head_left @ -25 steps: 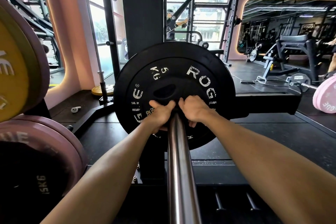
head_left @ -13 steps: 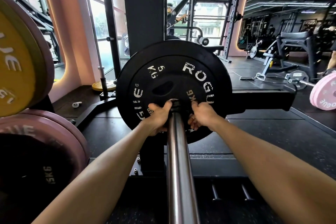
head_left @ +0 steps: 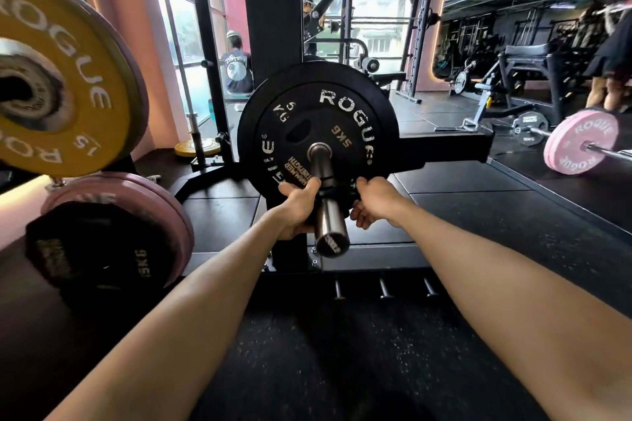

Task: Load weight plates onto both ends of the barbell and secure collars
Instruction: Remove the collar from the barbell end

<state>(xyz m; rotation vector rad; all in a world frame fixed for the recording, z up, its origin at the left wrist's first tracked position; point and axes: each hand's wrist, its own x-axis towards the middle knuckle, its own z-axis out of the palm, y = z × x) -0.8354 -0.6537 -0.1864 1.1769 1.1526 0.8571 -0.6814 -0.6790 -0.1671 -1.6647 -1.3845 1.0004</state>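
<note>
A black 5 kg Rogue plate [head_left: 345, 120] sits on the steel barbell sleeve [head_left: 326, 212], whose capped end points toward me. My left hand [head_left: 297, 207] grips the plate's lower edge just left of the sleeve, thumb up on the plate's face. My right hand [head_left: 373, 202] grips the lower edge just right of the sleeve, fingers curled under the rim. A dark band rings the sleeve between my hands; I cannot tell whether it is a collar.
A yellow 15 kg plate [head_left: 65, 85] hangs close at upper left, above pink plates [head_left: 164, 208] and a black 15 kg plate [head_left: 99, 253]. The black rack upright [head_left: 270, 27] rises behind the bar. A pink-plated barbell [head_left: 578, 143] lies on the floor at right. People stand at the back.
My view has pulled back, so the sleeve's end cap now shows. Both hands have dropped from beside the plate's hub to its lower edge. The plate sits farther along the sleeve.
</note>
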